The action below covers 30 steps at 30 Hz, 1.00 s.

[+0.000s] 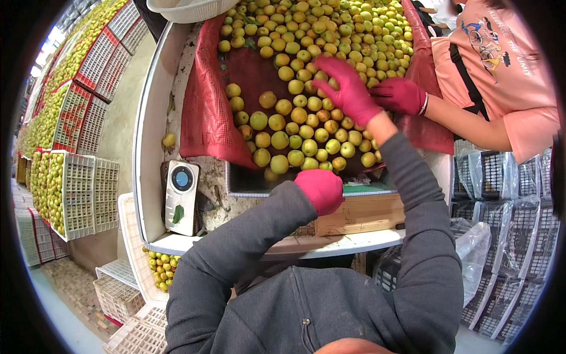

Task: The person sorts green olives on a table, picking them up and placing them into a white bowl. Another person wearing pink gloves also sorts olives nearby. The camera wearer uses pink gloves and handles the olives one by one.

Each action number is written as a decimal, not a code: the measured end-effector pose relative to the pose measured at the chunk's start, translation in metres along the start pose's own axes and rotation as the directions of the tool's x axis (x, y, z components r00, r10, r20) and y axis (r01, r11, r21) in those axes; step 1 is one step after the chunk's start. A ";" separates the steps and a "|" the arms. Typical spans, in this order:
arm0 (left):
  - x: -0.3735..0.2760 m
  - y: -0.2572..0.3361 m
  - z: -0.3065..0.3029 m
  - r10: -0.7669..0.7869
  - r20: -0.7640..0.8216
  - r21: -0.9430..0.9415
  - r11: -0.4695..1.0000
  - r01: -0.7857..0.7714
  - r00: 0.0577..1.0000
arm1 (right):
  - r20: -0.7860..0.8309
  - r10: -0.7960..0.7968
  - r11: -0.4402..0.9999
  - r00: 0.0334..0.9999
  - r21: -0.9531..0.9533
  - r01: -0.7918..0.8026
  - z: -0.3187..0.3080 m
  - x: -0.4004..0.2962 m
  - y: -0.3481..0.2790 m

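Many small yellow-green fruits point(299, 116) lie loose on a dark red cloth point(247, 71) in front of me. My right hand point(349, 90), in a pink glove, reaches over them with fingers spread and touches fruits near the middle. My left hand point(319, 191), also in a pink glove, is curled at the near edge of the fruit, above a wooden board point(360, 213); its fingers face away, so whether it holds a fruit is hidden. Just right of my right hand is a co-worker's dark pink gloved hand point(400, 96).
A smartphone point(181, 197) lies at the tray's left, with a lone fruit point(168, 139) above it. A white basket point(192, 9) stands at the top left. Fruit-filled crates point(79, 194) are stacked left; black crates point(499, 221) in plastic stand right, below the co-worker point(499, 66).
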State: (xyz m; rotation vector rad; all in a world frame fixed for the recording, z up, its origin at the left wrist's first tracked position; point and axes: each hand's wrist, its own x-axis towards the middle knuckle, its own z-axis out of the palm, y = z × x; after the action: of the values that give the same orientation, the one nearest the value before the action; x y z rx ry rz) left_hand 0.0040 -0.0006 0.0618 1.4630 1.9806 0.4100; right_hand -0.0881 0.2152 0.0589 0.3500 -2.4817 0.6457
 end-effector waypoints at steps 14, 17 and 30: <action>0.001 -0.005 0.002 0.123 -0.045 0.030 0.992 -0.122 0.991 | 0.331 0.002 0.918 0.944 -0.374 0.129 0.025 -0.040 -0.060; 0.002 0.000 -0.004 0.084 0.013 0.056 0.995 -0.085 0.996 | 0.405 -0.025 0.964 0.914 -0.234 0.130 0.007 -0.062 -0.069; 0.004 -0.001 0.002 0.111 -0.030 -0.004 0.994 -0.111 0.993 | -0.266 0.825 0.318 0.499 -0.512 -0.798 0.001 0.049 0.107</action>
State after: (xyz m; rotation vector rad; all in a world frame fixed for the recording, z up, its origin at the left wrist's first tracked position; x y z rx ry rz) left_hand 0.0044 0.0022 0.0588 1.5768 1.9247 0.4872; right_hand -0.1679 0.3006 0.0461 -1.2645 -2.6053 0.1456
